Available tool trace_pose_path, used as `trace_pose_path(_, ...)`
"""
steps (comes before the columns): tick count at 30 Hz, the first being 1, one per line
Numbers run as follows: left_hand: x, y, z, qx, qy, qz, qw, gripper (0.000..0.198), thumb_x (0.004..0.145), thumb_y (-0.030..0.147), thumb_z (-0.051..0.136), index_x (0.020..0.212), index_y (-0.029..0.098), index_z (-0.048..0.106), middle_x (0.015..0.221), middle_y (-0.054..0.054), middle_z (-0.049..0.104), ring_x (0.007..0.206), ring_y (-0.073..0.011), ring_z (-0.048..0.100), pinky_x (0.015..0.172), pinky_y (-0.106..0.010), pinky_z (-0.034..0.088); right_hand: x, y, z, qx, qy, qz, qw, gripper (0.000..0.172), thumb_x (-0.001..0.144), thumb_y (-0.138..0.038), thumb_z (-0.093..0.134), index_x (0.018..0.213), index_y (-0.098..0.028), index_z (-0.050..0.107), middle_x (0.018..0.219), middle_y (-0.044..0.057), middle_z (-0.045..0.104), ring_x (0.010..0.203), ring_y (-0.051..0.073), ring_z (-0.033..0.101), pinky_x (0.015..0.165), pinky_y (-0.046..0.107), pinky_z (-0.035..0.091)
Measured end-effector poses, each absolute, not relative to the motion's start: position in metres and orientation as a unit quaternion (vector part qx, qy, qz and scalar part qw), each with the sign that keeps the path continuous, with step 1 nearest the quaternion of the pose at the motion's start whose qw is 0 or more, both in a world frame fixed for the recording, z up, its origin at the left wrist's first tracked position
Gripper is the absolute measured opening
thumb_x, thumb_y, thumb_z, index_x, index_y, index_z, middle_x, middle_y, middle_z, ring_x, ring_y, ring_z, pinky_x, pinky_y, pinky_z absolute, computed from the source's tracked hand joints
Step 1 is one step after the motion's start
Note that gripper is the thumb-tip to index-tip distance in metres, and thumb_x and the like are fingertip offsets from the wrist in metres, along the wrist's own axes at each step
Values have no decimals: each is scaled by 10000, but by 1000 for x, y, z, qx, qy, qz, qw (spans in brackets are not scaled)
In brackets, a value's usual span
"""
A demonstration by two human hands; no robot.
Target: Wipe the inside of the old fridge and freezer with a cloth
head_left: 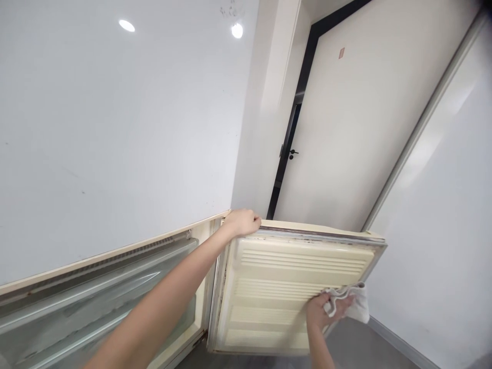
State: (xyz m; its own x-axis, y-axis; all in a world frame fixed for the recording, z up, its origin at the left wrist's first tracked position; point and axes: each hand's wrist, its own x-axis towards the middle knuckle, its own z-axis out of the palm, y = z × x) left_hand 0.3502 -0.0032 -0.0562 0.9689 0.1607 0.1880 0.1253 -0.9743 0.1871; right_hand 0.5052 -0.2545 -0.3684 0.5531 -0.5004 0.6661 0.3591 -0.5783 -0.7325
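Observation:
A cream-coloured fridge door stands swung open, its ribbed inner panel facing me. Dark stains run along the grey seal at its upper edge and down the hinge side. My left hand is closed over the door's top edge near the hinge corner, its fingertips partly hidden. In my right hand is a crumpled whitish cloth, held at the far, free side of the inner panel. Whether the cloth presses on the panel or on the seal I cannot tell.
Left of the door is the open fridge compartment with translucent drawer fronts. A white wall rises behind it. A pale room door with a black handle stands beyond. Grey floor and another wall lie right.

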Motion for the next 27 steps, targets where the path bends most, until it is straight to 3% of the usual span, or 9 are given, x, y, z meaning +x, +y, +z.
trace_pose_path(3, 350, -3, -57, 988, 77, 102, 84, 470, 874, 439, 250, 934, 246, 674, 1004, -74, 745, 898, -218, 670, 757, -398, 519, 474, -215, -374, -753, 60, -466, 460, 673, 911, -326, 368, 1493, -68, 151, 1394, 289, 408, 1330, 386, 358, 1036, 645, 320)
trace_pose_path(7, 351, -2, -58, 988, 77, 106, 78, 492, 861, 448, 225, 945, 292, 684, 1011, -61, 754, 907, -243, 674, 743, -378, 516, 416, -159, -392, -778, -76, -469, 410, 677, 920, -316, 365, 1503, -104, 94, 1517, 272, 184, 1406, 413, 162, 1020, 687, 279)
trace_pose_path(9, 351, -2, -58, 988, 76, 108, 76, 500, 854, 461, 214, 969, 319, 680, 1004, -50, 758, 899, -253, 677, 726, -369, 513, 384, -134, -403, -785, -151, -470, 375, 678, 913, -309, 382, 1509, -161, 94, 1531, 235, 181, 1409, 424, 128, 978, 697, 301)
trace_pose_path(11, 350, -1, -59, 988, 75, 111, 71, 514, 851, 465, 201, 965, 322, 681, 1000, -50, 758, 888, -258, 677, 714, -367, 511, 355, -114, -412, -776, -274, -460, 333, 662, 896, -317, 388, 1503, -177, 165, 1489, 197, 316, 1398, 421, 161, 951, 657, 336)
trace_pose_path(14, 349, -2, -59, 988, 73, 117, 63, 525, 852, 460, 189, 940, 308, 684, 1008, -56, 756, 890, -262, 675, 719, -370, 507, 327, -96, -416, -750, -407, -441, 278, 560, 850, -292, 430, 1409, -259, 418, 1301, 72, 570, 1319, 336, 337, 970, 508, 337)
trace_pose_path(17, 348, -4, -58, 989, 69, 121, 55, 520, 854, 459, 194, 946, 303, 681, 1003, -61, 758, 892, -264, 674, 713, -365, 501, 324, -92, -412, -729, -417, -470, 272, 482, 815, -202, 444, 1264, -325, 572, 1130, 5, 667, 1178, 264, 463, 997, 422, 281)
trace_pose_path(21, 346, -5, -57, 988, 66, 129, 46, 514, 857, 454, 193, 929, 302, 679, 982, -54, 760, 867, -249, 673, 685, -345, 489, 351, -109, -413, -722, -405, -498, 258, 377, 798, -238, 510, 1141, -328, 637, 1133, 59, 634, 1174, 315, 437, 1010, 518, 235)
trace_pose_path(25, 345, -5, -57, 989, 63, 129, 44, 523, 858, 459, 182, 881, 298, 680, 951, -48, 760, 842, -241, 668, 663, -338, 476, 393, -147, -424, -734, -330, -530, 267, 319, 802, -293, 534, 1104, -216, 603, 1232, 175, 509, 1299, 422, 291, 944, 644, 298)
trace_pose_path(27, 345, -5, -57, 989, 63, 128, 45, 527, 857, 462, 179, 887, 298, 679, 951, -50, 759, 843, -244, 666, 657, -340, 473, 417, -171, -427, -734, -286, -552, 272, 347, 812, -312, 524, 1135, -192, 558, 1258, 199, 471, 1315, 433, 280, 921, 668, 325)
